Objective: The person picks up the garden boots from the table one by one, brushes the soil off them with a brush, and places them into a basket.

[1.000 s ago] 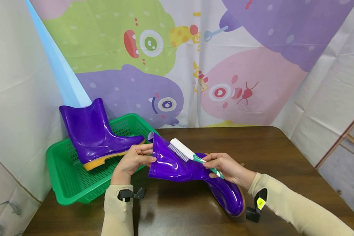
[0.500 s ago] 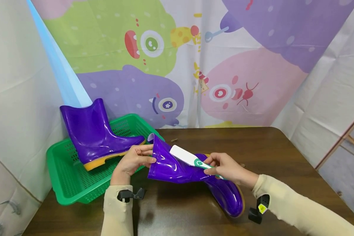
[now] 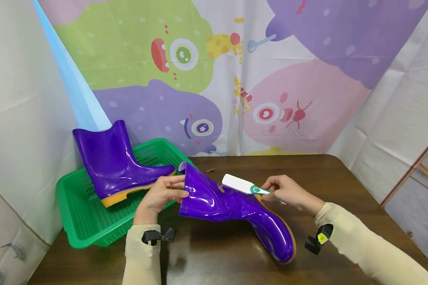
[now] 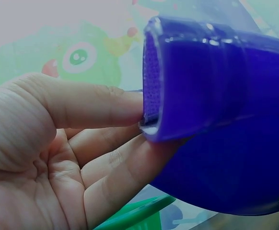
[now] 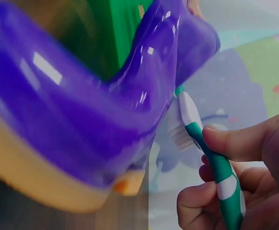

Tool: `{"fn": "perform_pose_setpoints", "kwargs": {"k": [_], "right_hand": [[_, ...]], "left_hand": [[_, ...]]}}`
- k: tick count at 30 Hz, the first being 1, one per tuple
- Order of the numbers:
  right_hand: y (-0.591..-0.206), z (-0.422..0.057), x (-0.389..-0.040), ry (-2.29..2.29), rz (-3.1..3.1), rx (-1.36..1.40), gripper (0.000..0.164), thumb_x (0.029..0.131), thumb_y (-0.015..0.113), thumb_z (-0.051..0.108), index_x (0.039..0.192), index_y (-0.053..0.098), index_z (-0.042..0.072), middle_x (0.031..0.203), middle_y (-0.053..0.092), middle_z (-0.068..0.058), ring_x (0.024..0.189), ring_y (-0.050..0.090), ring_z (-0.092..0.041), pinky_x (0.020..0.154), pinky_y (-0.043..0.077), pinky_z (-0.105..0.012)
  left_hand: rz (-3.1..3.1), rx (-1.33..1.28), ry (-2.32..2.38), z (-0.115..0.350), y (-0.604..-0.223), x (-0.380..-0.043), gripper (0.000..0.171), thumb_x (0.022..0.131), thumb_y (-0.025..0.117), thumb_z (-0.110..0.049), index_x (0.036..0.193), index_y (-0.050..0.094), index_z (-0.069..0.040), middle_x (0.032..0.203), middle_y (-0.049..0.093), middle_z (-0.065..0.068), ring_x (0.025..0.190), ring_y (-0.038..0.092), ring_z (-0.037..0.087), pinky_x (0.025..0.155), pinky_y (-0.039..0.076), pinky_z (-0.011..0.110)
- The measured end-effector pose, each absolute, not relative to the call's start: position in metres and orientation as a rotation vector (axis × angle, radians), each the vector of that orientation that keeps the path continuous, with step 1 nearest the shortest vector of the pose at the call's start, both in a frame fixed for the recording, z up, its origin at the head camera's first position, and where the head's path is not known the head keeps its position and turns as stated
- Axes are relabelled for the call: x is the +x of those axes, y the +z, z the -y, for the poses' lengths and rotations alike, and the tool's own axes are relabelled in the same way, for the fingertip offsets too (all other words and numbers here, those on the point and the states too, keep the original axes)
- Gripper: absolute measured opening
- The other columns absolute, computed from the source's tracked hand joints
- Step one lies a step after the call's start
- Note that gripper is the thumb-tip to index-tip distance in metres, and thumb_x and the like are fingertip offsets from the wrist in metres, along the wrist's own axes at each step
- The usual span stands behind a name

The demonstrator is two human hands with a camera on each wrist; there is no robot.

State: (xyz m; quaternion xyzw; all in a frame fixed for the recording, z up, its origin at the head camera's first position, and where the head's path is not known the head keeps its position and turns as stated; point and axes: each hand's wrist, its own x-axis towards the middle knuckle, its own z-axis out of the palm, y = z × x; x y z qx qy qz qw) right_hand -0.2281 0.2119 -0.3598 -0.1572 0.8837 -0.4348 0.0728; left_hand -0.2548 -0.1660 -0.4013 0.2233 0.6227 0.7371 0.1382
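A glossy purple rain boot [image 3: 208,200] with a yellow sole lies slanting over the table, toe toward the near right. My left hand [image 3: 162,194] pinches the rim of its shaft, thumb inside the opening and fingers outside, as the left wrist view shows. In my right hand [image 3: 289,192] is a white and green scrub brush [image 3: 238,184], gripped by its green and white handle. The brush head is at the far side of the boot's shaft, by the ankle; its pale bristles [image 5: 181,137] show in the right wrist view. A brown smear [image 3: 221,188] marks the shaft near the brush.
A green perforated basket [image 3: 89,239] stands at the left of the brown table [image 3: 217,253]. A second purple rain boot [image 3: 110,158] leans in it, sole down. One small brown bit [image 3: 210,170] lies on the table behind the held boot. Printed cloth [image 3: 185,114] hangs behind the table.
My right hand has carried the brush rightward and away from me, off the top of the shaft toward its far side. The brown smear is now uncovered. My left hand has stayed put.
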Motion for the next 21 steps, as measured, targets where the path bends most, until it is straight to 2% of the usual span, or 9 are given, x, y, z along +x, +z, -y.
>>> {"fn": "perform_pose_setpoints", "kwargs": {"k": [6, 13, 21], "right_hand": [[-0.366, -0.223, -0.239, -1.26, -2.698, -0.373, 0.014, 0.08, 0.076, 0.002, 0.092, 0.07, -0.004, 0.067, 0.055, -0.001, 0.053, 0.041, -0.01, 0.044, 0.034, -0.023], [-0.363, -0.229, -0.249, -1.268, -2.771, -0.346, 0.018, 0.081, 0.077, 0.005, 0.095, 0.072, -0.005, 0.073, 0.06, -0.003, 0.065, 0.049, -0.016, 0.054, 0.039, -0.025], [-0.363, -0.231, -0.255, -1.507, -2.682, -0.331, 0.024, 0.08, 0.078, 0.002, 0.1, 0.071, -0.009, 0.072, 0.062, -0.003, 0.061, 0.048, -0.012, 0.052, 0.036, -0.023]], "left_hand": [[-1.803, 0.644, 2.127, 0.166, -0.401, -0.255, 0.051, 0.083, 0.06, 0.017, 0.133, 0.046, 0.019, 0.096, 0.075, 0.0, 0.071, 0.071, 0.011, 0.061, 0.058, 0.026], [-1.796, 0.645, 2.13, 0.166, -0.402, -0.255, 0.051, 0.083, 0.061, 0.017, 0.133, 0.049, 0.016, 0.097, 0.075, -0.001, 0.072, 0.071, 0.011, 0.062, 0.058, 0.027], [-1.807, 0.655, 2.121, 0.166, -0.405, -0.258, 0.051, 0.083, 0.062, 0.016, 0.133, 0.054, 0.012, 0.098, 0.075, 0.0, 0.074, 0.072, 0.013, 0.063, 0.059, 0.029]]}}
